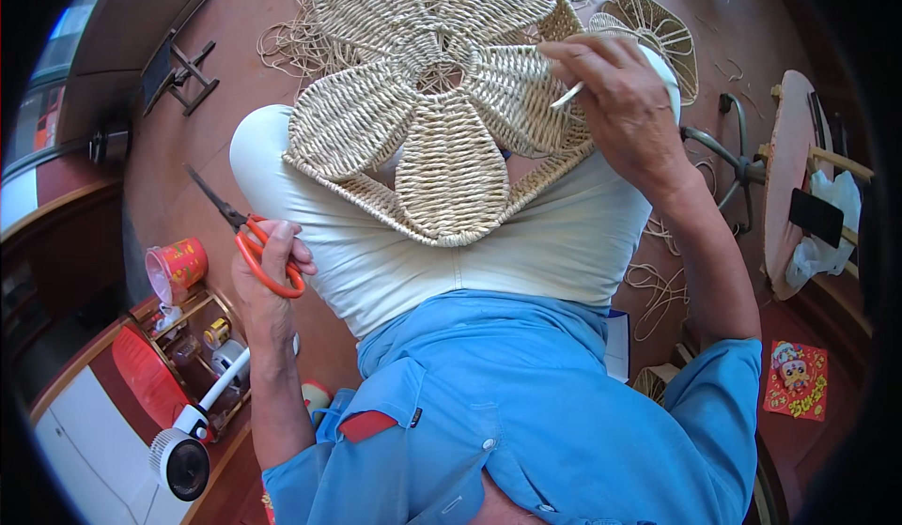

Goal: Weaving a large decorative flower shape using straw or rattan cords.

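Across my thighs rests a woven flower-shaped basket (451, 173), made of twisted straw-coloured cord, with wide petals around a round centre hole and a braided outer rim. Low at the left, away from the basket, my left hand (265, 285) is closed around scissors (246, 229) with orange handles; their dark blades point up and to the left. My right hand (622, 93) is over the basket's right petal, fingers bent. A slim white stick-like piece (567, 97) juts from beneath those fingers. Its exact kind and the fingertips' contact with the weave are hard to make out.
A tangle of cord (287, 51) lies on the floor beyond the basket, near a second woven piece (662, 37). At left are a small folding stool (178, 74), a red bucket (177, 270) and a white fan (178, 464). A round-topped table (787, 187) stands at right.
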### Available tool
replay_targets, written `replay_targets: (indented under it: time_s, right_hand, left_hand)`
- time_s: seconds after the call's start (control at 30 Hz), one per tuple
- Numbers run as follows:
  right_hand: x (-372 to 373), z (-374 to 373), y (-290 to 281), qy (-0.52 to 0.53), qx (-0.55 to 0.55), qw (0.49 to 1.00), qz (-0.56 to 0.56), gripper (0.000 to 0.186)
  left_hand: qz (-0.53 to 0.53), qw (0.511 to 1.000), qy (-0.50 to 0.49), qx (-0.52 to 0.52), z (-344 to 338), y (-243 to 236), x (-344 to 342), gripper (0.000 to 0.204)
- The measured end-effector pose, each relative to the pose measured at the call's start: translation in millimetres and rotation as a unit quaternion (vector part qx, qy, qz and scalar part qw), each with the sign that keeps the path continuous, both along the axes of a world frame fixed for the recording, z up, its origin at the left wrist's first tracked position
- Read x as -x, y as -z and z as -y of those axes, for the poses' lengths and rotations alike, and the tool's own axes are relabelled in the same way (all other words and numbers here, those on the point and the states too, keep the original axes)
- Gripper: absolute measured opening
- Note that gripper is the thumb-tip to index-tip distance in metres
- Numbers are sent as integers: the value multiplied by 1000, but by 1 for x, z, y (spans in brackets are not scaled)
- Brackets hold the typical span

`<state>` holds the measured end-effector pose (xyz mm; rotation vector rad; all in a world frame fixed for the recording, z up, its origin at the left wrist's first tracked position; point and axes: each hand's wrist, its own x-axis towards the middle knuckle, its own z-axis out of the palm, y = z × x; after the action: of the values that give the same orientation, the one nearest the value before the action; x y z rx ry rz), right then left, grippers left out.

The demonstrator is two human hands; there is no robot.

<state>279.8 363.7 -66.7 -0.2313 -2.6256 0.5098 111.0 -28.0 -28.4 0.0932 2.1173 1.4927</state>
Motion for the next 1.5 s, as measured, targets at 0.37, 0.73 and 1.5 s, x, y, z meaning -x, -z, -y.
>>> replay_targets:
  time_s: [0.37,0.73,1.5]
  right_hand:
    - [33,-11,6,1,32,997,66,20]
    - [44,-13,18,-34,44,993,102,13]
    - [15,128,-21,29,275,957,81,35]
  left_hand:
    - [127,986,108,-17,-38,28,-39,43]
    - [-27,995,50,81,-60,50,-56,41]
    - [-379,867,202,253,-74,0,144,35]
